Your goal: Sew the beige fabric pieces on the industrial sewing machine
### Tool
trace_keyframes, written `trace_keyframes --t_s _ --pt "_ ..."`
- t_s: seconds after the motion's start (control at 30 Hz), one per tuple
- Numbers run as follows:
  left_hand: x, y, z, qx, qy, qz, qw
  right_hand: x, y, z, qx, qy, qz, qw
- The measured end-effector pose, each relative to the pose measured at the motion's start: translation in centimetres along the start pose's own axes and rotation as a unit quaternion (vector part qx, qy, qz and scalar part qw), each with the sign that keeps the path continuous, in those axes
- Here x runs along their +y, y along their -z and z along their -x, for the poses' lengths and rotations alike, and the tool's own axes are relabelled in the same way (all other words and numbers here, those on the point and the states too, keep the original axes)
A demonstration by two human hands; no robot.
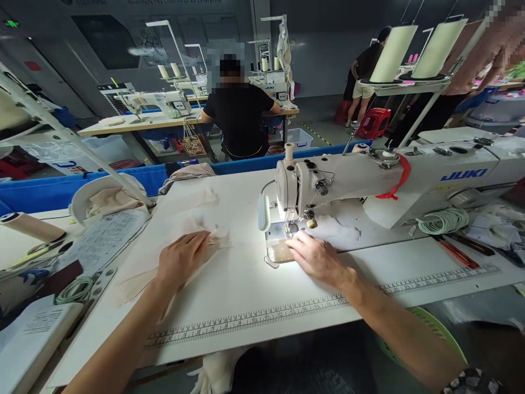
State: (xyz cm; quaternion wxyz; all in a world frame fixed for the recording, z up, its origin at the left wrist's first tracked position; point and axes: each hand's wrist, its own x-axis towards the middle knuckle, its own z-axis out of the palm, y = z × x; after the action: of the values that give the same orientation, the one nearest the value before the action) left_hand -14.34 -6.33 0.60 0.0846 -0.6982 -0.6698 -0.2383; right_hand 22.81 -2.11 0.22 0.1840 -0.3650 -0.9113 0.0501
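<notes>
My left hand (182,262) is on the left of the white sewing table, its fingers pressed together on a piece of thin, sheer pale fabric (219,236). More of that light cloth spreads under and around the hand. My right hand (315,254) rests at the needle area of the sewing machine (344,178), fingers curled together by the presser foot (292,229). What those fingers hold, if anything, is hidden. Beside the fingertips lies the shiny needle plate with a tan patch (281,251), lit by the machine's lamp.
A printed ruler (262,317) runs along the table's front edge. Red-handled snips (459,253) and a coil of pale cord (443,220) lie right. At left are a bowl of cloth (82,205), a thread cone (33,227) and papers. A co-worker (241,112) sits ahead.
</notes>
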Motion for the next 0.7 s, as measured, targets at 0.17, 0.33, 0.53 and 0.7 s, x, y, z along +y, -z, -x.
trace_keyframes --t_s 0.17,0.33,0.53,0.7 --pt "0.6 3.8 -0.8 0.101 0.127 0.099 0.982 -1.0 -0.6 -1.0 -0.001 0.041 0.060 0.997" --pt "2.6 7.8 -0.9 -0.063 0.166 0.227 0.957 -1.2 -0.6 -1.0 -0.009 0.051 0.084 0.995" --pt "11.2 2.7 -2.1 -0.323 0.055 0.301 0.895 -0.5 0.1 0.0 -0.011 0.037 0.094 0.995" --pt "14.7 -2.7 -4.1 -0.310 0.032 0.350 0.884 -0.6 0.3 -0.1 -0.035 0.036 0.099 0.994"
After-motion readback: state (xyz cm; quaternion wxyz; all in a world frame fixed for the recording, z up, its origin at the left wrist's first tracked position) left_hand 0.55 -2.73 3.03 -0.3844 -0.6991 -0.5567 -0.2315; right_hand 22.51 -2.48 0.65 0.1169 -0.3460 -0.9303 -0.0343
